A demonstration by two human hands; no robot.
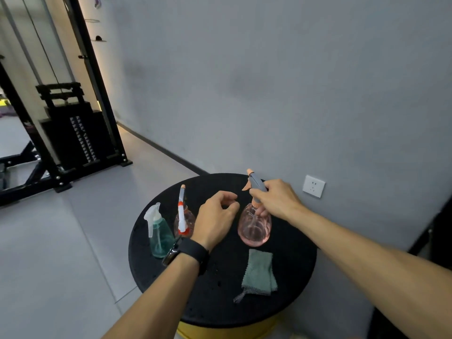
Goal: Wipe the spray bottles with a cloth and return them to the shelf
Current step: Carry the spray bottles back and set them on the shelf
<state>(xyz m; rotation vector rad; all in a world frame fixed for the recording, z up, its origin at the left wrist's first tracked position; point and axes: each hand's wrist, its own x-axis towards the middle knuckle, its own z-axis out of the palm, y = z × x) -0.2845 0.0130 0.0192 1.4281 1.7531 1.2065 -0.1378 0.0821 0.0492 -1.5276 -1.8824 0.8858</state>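
Observation:
Three spray bottles stand on a round black stool top. My right hand grips the neck and grey trigger head of a pink round bottle at the middle right. My left hand, with a black wristband, hovers over the stool with fingers loosely curled and holds nothing. Just left of it stands a second pink bottle with a white and red sprayer, partly hidden by my hand. A teal bottle with a white trigger stands at the far left. A folded green cloth lies near the front right.
The stool has a yellow base and stands against a grey wall with a white socket. A black weight machine stands at the back left on the grey tiled floor. A dark object is at the right edge.

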